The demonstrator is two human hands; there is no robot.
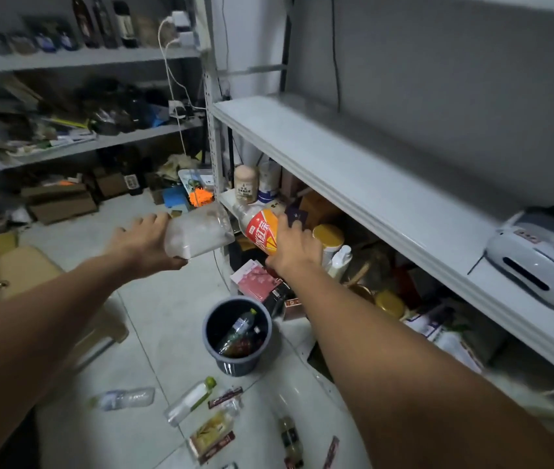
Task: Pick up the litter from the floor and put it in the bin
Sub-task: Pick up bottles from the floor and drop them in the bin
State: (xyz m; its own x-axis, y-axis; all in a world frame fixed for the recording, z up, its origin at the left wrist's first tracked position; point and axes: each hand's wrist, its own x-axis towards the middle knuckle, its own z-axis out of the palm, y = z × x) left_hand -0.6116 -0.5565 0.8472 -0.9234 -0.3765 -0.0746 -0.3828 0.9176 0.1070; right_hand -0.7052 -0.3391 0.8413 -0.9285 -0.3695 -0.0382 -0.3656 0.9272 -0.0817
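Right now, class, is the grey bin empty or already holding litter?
Holding litter: a clear plastic bottle lies slanted inside the upright grey bin, with darker litter beside it.

Grey bin (pixel 237 362); red-orange bottle label (pixel 263 231).

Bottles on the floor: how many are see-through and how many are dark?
Clear: 2, the plain bottle and the green-capped bottle
Dark: 1, the dark bottle
Total: 3
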